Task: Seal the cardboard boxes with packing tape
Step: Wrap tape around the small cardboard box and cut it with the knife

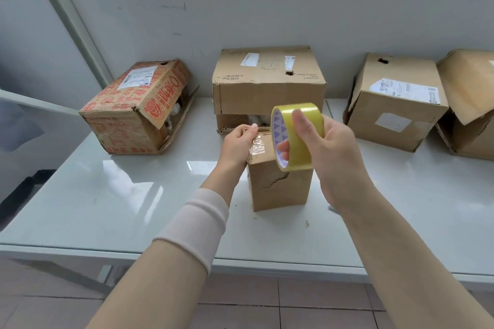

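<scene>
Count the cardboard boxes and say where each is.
5: red-printed box back left, large box back centre, small box front centre, labelled box right, cropped box far right; more may lie beyond.

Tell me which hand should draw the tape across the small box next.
Right, likely: the right hand grips the tape roll over the small box, while the left hand pinches the free end at its top.

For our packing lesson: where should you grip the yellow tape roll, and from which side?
Grip the tape roll through its core: fingers in the hole, thumb on the outer band, coming from the right, as the right hand does. It stands on edge over the small box, and its strip leads left to the left hand, so keep that side free.
</scene>
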Motion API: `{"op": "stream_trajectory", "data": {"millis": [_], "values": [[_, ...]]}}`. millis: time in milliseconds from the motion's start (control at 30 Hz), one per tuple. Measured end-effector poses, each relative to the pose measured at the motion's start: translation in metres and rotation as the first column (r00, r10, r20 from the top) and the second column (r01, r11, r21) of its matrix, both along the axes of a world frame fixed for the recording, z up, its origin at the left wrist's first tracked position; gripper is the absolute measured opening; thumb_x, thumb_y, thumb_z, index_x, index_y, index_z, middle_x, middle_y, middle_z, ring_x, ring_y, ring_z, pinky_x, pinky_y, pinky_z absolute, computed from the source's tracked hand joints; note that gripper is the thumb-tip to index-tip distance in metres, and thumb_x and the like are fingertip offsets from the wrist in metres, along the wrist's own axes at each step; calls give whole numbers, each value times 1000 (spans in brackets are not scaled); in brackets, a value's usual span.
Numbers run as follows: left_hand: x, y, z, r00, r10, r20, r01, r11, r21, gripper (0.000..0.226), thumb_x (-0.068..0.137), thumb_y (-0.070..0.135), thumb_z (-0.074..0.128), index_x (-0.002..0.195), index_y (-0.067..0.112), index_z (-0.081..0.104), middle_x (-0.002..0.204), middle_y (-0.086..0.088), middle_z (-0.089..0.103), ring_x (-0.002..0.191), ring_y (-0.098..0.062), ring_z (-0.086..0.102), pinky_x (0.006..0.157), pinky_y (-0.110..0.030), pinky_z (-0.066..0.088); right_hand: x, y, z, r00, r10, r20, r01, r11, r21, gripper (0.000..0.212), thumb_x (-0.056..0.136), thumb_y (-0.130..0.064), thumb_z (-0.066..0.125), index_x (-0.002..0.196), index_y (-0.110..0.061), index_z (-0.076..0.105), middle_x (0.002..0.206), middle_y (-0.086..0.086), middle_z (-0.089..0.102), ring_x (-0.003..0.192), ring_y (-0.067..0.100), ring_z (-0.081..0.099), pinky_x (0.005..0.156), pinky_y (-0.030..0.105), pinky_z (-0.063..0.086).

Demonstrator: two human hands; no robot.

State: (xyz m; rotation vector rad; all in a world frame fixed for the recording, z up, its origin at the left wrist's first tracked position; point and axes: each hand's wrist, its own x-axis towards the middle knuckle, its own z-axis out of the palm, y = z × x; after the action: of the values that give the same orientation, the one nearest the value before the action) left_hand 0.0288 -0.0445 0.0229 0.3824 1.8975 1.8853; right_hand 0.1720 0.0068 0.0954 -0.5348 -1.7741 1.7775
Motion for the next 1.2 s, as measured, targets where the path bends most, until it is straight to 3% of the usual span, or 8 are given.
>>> {"op": "stream_trajectory", "data": {"millis": [400,500,600,700,800,933,1000,1200], "values": [[3,2,1,1000,1,-14,-2,1000,-24,28,96,20,53,70,13,52,80,-10,50,81,-20,45,72,-29,36,51,-23,-51,964,10,265,13,996,-84,51,69,-54,46,93,-12,60,57,-1,69,50,3,61,48,13,47],[7,1,4,997,-71,-40,71,997,-23,20,99,28,47,91,15,59,91,-3,55,93,-19,47,83,-27,38,47,-19,-59,960,12,281,5,998,-59,47,73,-52,47,95,-12,59,58,-2,68,51,3,62,49,13,48],[15,-13,-12,965,-224,-136,234,971,58,65,84,72,41,139,40,29,143,15,29,132,-4,29,109,-23,26,45,-17,-62,963,9,271,1,999,-38,48,73,-53,46,94,-12,59,59,-2,69,52,4,63,51,15,49],[21,-36,-31,849,-370,-377,389,921,-29,85,59,90,47,134,60,19,153,20,11,142,-2,17,112,-20,22,41,-11,-60,963,29,268,-21,999,-34,36,83,-46,47,92,-13,58,59,-2,69,51,6,62,51,16,50],[17,-42,-36,803,-341,-488,334,937,-105,73,66,79,57,131,57,32,142,6,31,132,-3,35,110,-27,32,37,-6,-41,967,106,231,-103,994,-29,38,80,-47,47,91,-13,58,58,-2,69,50,7,62,52,19,52],[20,-26,-12,955,-186,-232,213,972,97,46,80,62,56,120,39,52,125,-1,54,106,-6,58,82,-17,50,24,7,-2,972,206,115,-206,978,-11,36,85,-44,46,87,-11,60,62,2,70,55,12,65,53,23,56],[19,-19,-9,976,-195,-97,195,981,-14,51,86,65,46,121,28,55,116,0,64,102,-10,63,76,-24,53,11,16,5,969,220,117,-221,975,-4,38,91,-45,43,87,-11,60,65,3,71,57,15,66,56,25,57],[9,0,-23,999,37,-28,-41,983,-176,46,94,53,43,103,10,58,103,-3,64,93,-18,61,89,-39,49,-23,30,-31,988,96,123,-98,995,11,47,84,-53,48,96,-10,63,78,2,73,76,14,69,72,25,55]]}}
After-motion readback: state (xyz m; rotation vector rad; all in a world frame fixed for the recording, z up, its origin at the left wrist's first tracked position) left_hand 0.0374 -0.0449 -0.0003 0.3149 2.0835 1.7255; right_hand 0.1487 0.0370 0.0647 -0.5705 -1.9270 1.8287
